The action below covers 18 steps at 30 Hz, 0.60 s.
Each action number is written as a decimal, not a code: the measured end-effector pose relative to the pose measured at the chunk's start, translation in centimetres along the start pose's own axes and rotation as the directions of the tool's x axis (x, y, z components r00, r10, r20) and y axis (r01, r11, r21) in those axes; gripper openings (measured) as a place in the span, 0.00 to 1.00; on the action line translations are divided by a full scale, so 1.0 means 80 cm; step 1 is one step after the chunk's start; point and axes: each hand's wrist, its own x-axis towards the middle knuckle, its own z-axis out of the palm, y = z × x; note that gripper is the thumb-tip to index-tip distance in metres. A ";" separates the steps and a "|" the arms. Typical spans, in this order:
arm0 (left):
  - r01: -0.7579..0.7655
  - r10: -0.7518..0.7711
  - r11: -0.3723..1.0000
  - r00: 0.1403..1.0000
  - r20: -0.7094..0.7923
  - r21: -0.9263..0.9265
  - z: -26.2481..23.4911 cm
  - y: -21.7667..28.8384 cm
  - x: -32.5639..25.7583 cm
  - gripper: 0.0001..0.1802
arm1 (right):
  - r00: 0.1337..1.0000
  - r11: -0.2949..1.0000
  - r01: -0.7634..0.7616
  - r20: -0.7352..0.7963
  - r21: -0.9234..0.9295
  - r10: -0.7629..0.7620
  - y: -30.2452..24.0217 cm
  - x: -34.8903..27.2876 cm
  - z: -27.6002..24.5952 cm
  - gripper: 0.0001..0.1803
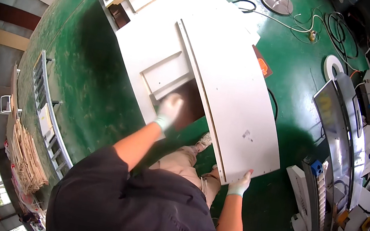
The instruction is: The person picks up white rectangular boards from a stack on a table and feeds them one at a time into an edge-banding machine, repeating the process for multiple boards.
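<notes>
The long white panel (231,98) runs from 12 o'clock to 5 o'clock above the green floor (89,81). The white cabinet piece (156,53) lies at its 9 o'clock. Right hand (239,184), arm nearly straight, its grip pinching the panel's near corner. Left hand (169,109), arm extended, grip closed on the cabinet's edge.
</notes>
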 end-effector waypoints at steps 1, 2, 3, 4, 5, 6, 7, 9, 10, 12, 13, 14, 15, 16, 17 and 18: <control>-0.028 0.074 0.967 0.982 -0.173 0.254 -0.033 -0.008 0.006 0.26 | 1.000 1.000 0.012 -0.028 -0.013 -0.012 -0.006 -0.009 -0.017 0.33; 0.043 0.143 0.875 0.929 -0.340 0.483 -0.066 -0.017 0.012 0.28 | 0.998 0.999 0.023 -0.055 -0.027 -0.024 -0.012 -0.018 -0.033 0.32; 0.251 0.008 0.852 0.871 -0.491 0.459 -0.086 -0.032 0.018 0.31 | 0.996 0.999 0.026 -0.083 -0.047 -0.030 -0.020 -0.030 -0.046 0.33; 0.446 -0.126 0.808 0.769 -0.627 0.386 -0.106 -0.050 0.023 0.33 | 0.994 0.997 0.029 -0.101 -0.068 -0.036 -0.028 -0.038 -0.059 0.34; 0.623 -0.418 0.780 0.590 -0.691 0.060 -0.117 -0.073 0.021 0.34 | 0.993 0.996 0.048 -0.100 -0.075 -0.056 -0.037 -0.050 -0.064 0.34; 0.511 -0.600 0.800 0.693 -0.399 -0.316 -0.129 -0.127 0.024 0.35 | 0.993 0.996 0.055 -0.097 -0.076 -0.062 -0.046 -0.070 -0.065 0.35; 0.511 -0.584 0.808 0.761 -0.283 -0.292 -0.115 -0.138 0.033 0.33 | 0.991 0.993 0.077 -0.098 -0.085 -0.086 -0.054 -0.087 -0.072 0.36; 0.464 -0.510 0.846 0.848 -0.144 -0.264 -0.097 -0.138 0.039 0.27 | 0.988 0.985 0.101 -0.101 -0.142 -0.116 -0.064 -0.120 -0.080 0.37; 0.496 -0.520 0.849 0.847 -0.112 -0.184 -0.085 -0.116 0.040 0.27 | 0.984 0.981 0.114 -0.115 -0.156 -0.133 -0.069 -0.137 -0.087 0.37; 0.511 -0.521 0.851 0.849 -0.081 -0.117 -0.079 -0.081 0.051 0.27 | 0.968 0.964 0.109 -0.193 -0.242 -0.158 -0.082 -0.156 -0.092 0.38; 0.557 -0.574 0.813 0.815 -0.073 -0.171 -0.077 -0.074 0.057 0.28 | 0.965 0.962 0.124 -0.195 -0.242 -0.173 -0.087 -0.165 -0.095 0.38; 0.578 -0.592 0.805 0.800 -0.098 -0.134 -0.077 -0.068 0.058 0.30 | 0.953 0.957 0.132 -0.233 -0.258 -0.194 -0.091 -0.174 -0.098 0.36; 0.600 -0.608 0.794 0.785 -0.121 -0.100 -0.076 -0.061 0.062 0.32 | 0.938 0.952 0.138 -0.271 -0.273 -0.214 -0.097 -0.183 -0.102 0.34; 0.625 -0.627 0.778 0.766 -0.143 -0.064 -0.077 -0.051 0.060 0.34 | 0.924 0.950 0.151 -0.302 -0.272 -0.233 -0.097 -0.189 -0.108 0.32; 0.635 -0.625 0.772 0.757 -0.193 -0.008 -0.071 -0.040 0.056 0.34 | 0.914 0.947 0.155 -0.322 -0.281 -0.245 -0.100 -0.196 -0.115 0.31; 0.584 -0.564 0.812 0.782 -0.265 -0.003 -0.057 -0.029 0.043 0.35 | 0.893 0.926 0.181 -0.340 -0.331 -0.296 -0.101 -0.201 -0.122 0.34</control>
